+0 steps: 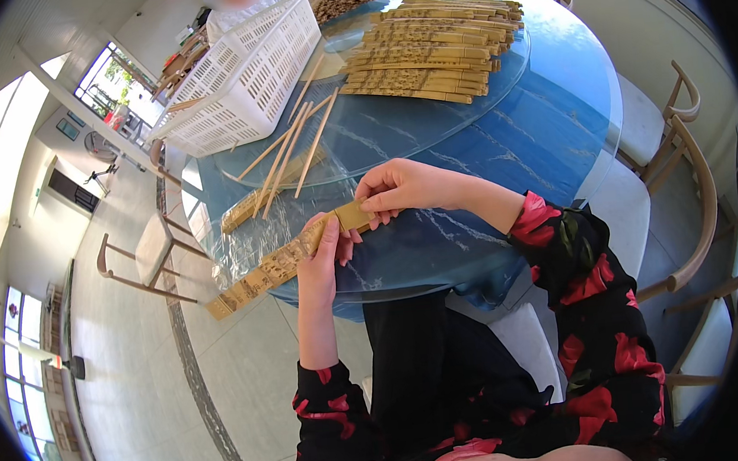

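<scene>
the left hand (321, 243), thumb on top and fingers curled beneath, grasps a long flat golden-yellow packet with dark printed patterning (272, 268). the right hand (390, 187) pinches the same packet near its right end, where a plain, smooth gold stretch shows between the hands. the packet is held aslant above the near edge of the table, its left end reaching out past that edge over the pale tiled floor (150, 421). black sleeves with red flowers (585, 274) cover the forearms.

just beyond the hands, crinkled, glossy clear plastic film (225, 250) lies on the round table covered in blue, white-veined marbled material (465, 244). a second golden packet (240, 213) rests there, partly covered by thin, straight, pale wooden sticks (317, 143) that lie loosely crossed over and beside it.

farther in, a wide stack of overlapping golden packets (433, 52) sits on a round clear glass turntable (497, 99). to its left, a white slotted plastic crate (242, 110) stands tilted-looking in the fisheye view and partly hides a person in white (235, 17) behind it. beside the stack lies a heap of slim brown sticks (342, 1). pale-seated chairs with curved wooden arms (671, 159) flank the table.
</scene>
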Available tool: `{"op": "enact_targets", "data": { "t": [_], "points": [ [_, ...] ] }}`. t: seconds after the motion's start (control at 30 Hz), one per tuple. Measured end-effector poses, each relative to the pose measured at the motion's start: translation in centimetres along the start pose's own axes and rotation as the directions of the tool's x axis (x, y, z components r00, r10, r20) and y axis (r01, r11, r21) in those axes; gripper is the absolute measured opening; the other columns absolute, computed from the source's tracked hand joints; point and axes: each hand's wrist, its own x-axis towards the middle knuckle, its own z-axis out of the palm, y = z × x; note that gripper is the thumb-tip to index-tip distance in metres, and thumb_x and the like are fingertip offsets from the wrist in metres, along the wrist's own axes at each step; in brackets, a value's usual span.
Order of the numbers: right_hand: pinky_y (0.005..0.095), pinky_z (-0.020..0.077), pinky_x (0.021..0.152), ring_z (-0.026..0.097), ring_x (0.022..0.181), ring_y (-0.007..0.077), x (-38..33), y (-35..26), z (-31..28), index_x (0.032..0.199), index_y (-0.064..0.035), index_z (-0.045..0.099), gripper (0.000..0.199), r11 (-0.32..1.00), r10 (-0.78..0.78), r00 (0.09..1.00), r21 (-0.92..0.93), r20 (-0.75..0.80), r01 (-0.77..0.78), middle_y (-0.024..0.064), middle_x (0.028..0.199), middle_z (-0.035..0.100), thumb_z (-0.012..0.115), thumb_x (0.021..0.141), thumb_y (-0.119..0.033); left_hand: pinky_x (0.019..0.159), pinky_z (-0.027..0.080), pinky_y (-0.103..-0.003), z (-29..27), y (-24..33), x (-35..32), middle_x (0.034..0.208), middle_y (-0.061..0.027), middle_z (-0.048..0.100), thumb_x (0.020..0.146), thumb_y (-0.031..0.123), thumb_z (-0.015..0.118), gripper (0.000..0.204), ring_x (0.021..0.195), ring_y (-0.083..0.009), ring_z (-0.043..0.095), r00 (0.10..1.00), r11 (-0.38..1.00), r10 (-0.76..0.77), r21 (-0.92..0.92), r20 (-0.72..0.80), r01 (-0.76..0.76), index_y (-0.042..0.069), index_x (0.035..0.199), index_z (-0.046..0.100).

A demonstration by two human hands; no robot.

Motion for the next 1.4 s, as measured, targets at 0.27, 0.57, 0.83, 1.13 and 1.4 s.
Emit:
{"op": "enact_targets", "data": {
  "t": [0.27, 0.57, 0.83, 1.13, 1.4],
  "points": [
    [0.0236, 0.0526, 0.074, 0.065, 0.080, 0.0080, 0.1, 0.3, -0.2, 0.106, 0.0002, 0.072, 0.020, 0.983, -0.038, 0.999, -0.178, 0.012, 0.040, 0.0045, 0.089, 0.075, 0.065, 0.103, -0.019, 0.051, 0.035, -0.021, 0.4, 0.1, 0.0, 0.083, -0.0067, 0.067, 0.113, 0.028, 0.056, 0.027, 0.060, -0.0066, 0.051, 1.000, 0.997, -0.014, 0.072, -0.018, 0.015, 0.008, 0.094, 0.059],
    [0.0236, 0.0520, 0.073, 0.065, 0.079, 0.0071, 0.0, 0.0, -0.3, 0.103, 0.0000, 0.073, 0.018, 0.992, 0.027, 1.000, -0.124, 0.005, -0.026, 0.0034, 0.088, 0.075, 0.064, 0.103, -0.016, 0.054, 0.037, -0.019, 0.6, 0.4, -0.1, 0.085, -0.0057, 0.069, 0.110, 0.019, 0.061, 0.016, 0.063, -0.0049, 0.053, 1.000, 0.999, -0.009, 0.052, -0.005, 0.009, 0.005, 0.102, 0.064],
    [0.0236, 0.0514, 0.069, 0.065, 0.075, 0.0074, 0.1, 0.2, -0.1, 0.098, -0.0001, 0.071, 0.016, 0.977, -0.012, 1.000, -0.214, 0.011, 0.014, 0.0037, 0.084, 0.074, 0.065, 0.100, -0.015, 0.054, 0.037, -0.019, 0.9, 0.2, 0.0, 0.085, -0.0052, 0.070, 0.106, 0.017, 0.067, 0.012, 0.065, -0.0045, 0.053, 0.999, 0.987, 0.033, 0.154, 0.034, -0.038, 0.005, 0.107, 0.065],
    [0.0267, 0.0559, 0.068, 0.073, 0.076, 0.0136, 0.1, 0.5, -0.5, 0.104, 0.0034, 0.067, 0.014, 0.957, -0.030, 0.953, -0.283, -0.302, -0.060, 0.0092, 0.084, 0.075, 0.060, 0.100, -0.008, 0.056, 0.045, -0.019, 1.1, 1.5, -0.3, 0.080, -0.0048, 0.071, 0.101, 0.009, 0.072, 0.010, 0.064, -0.0057, 0.061, 0.964, 0.964, -0.152, 0.248, 0.221, 0.095, 0.000, 0.096, 0.071],
    [0.0286, 0.0550, 0.067, 0.069, 0.070, 0.0137, 0.3, 0.9, 0.0, 0.102, 0.0041, 0.066, 0.014, 0.918, -0.146, 0.989, -0.378, -0.041, 0.120, 0.0077, 0.081, 0.073, 0.066, 0.096, -0.009, 0.109, 0.046, -0.047, 3.6, 2.4, 0.3, 0.125, -0.0042, 0.070, 0.078, 0.011, 0.087, 0.048, 0.119, -0.0291, 0.063, 0.726, 0.106, 0.581, 0.849, 0.369, -0.517, 0.010, 0.122, 0.069]
  ]
}}
